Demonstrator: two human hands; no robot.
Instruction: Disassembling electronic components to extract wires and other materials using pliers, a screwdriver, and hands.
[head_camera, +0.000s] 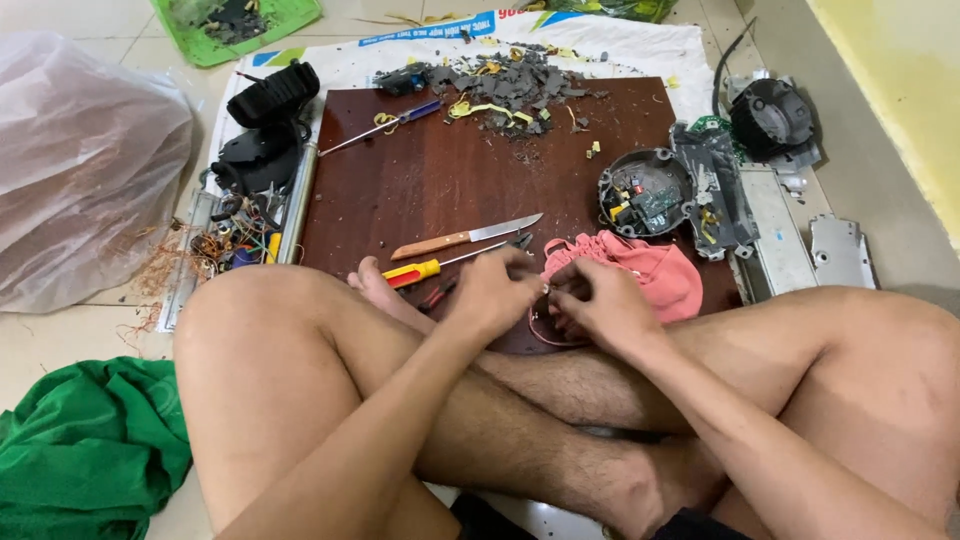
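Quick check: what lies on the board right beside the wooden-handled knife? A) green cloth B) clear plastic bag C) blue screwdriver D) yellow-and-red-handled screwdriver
D: the yellow-and-red-handled screwdriver lies just below the wooden-handled knife on the brown board, close to the left hand.

Knife (466, 238) near the board's (450, 180) front edge, grey rubble (515, 90) at its far edge — green cloth (85, 440) on the floor (60, 330).

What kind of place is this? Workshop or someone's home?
Likely a home floor used as a makeshift teardown spot: the person sits cross-legged on floor tiles at a brown wooden board, with a knife, screwdrivers, an opened round electronic housing and grey debris around.
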